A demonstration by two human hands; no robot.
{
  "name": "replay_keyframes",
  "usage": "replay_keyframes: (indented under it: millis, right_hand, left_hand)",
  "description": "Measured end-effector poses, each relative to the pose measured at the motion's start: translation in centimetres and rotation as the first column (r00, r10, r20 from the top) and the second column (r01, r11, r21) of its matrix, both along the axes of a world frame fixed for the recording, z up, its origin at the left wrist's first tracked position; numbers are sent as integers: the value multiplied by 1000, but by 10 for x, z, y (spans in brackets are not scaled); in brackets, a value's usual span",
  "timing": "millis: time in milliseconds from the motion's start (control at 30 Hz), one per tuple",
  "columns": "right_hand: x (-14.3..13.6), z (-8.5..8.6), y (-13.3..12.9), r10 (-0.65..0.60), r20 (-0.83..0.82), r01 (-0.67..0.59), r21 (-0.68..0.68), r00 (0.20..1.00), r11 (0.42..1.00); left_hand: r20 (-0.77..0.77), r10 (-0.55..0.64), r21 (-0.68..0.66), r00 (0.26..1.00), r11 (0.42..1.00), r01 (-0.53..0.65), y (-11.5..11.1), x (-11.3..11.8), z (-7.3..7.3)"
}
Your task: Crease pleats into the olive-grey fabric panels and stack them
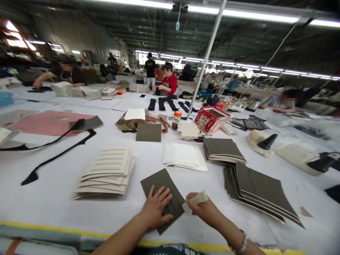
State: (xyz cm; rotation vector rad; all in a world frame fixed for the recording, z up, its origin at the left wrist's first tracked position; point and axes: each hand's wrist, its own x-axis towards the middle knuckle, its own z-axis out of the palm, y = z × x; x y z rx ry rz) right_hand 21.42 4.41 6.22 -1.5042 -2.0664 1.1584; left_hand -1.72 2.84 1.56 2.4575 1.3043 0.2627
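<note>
A dark grey-green panel [176, 198] lies at an angle on the white table in front of me. My left hand [156, 209] rests flat on it, fingers spread. Just right of the panel, my right hand [198, 207] is closed on a small cream-coloured piece [199, 197], whose lower end reaches the panel's right corner. To the left stands a stack of cream panels [106, 170] with raised strips. Grey-green panels [262, 187] are stacked on the right, with another such stack [224, 148] behind them. White sheets [183, 156] lie beyond my hands.
Farther back are a jar with an orange lid [175, 121], a red patterned box [211, 119] and a slanting metal pole [205, 60]. Black strips [61, 152] and a pink sheet [47, 122] lie at left. A person in red [171, 83] works across the table; others sit at both sides.
</note>
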Motion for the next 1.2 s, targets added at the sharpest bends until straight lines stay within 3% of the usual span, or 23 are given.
replay_keyframes:
  millis: [133, 300, 467, 733, 800, 933, 1033, 1100, 1200]
  right_hand:
    - [-28, 5, 12, 59, 172, -95, 210, 983, 973]
    - [-57, 2, 48, 77, 378, -194, 282, 923, 940]
    - [-82, 4, 76, 26, 425, -184, 335, 905, 924]
    - [-32, 14, 18, 157, 446, -220, 93, 881, 971]
    - [-36, 11, 21, 144, 457, -220, 118, 878, 968]
    - [-72, 2, 60, 29, 457, -188, 307, 889, 933]
    - [-85, 0, 75, 9, 474, -195, 346, 881, 918]
    - [-75, 3, 64, 44, 478, -206, 292, 878, 934]
    - [-41, 9, 25, 103, 416, -181, 153, 904, 971]
  left_hand:
    - [-16, 19, 52, 1000, 998, -18, -3, 2, -4]
    - [-39, 122, 144, 992, 983, -115, -7, 12, -13]
    - [-25, 124, 160, 992, 980, -118, -8, 11, -13]
    - [3, 145, 134, 989, 980, -144, -7, 9, -14]
    - [9, 135, 129, 991, 982, -135, -6, 9, -14]
    - [4, 138, 129, 990, 982, -138, -5, 11, -14]
    - [-11, 155, 130, 988, 980, -153, -6, 11, -15]
    - [-13, 180, 132, 983, 975, -177, -6, 11, -15]
    - [-13, 202, 132, 979, 971, -198, -6, 10, -15]
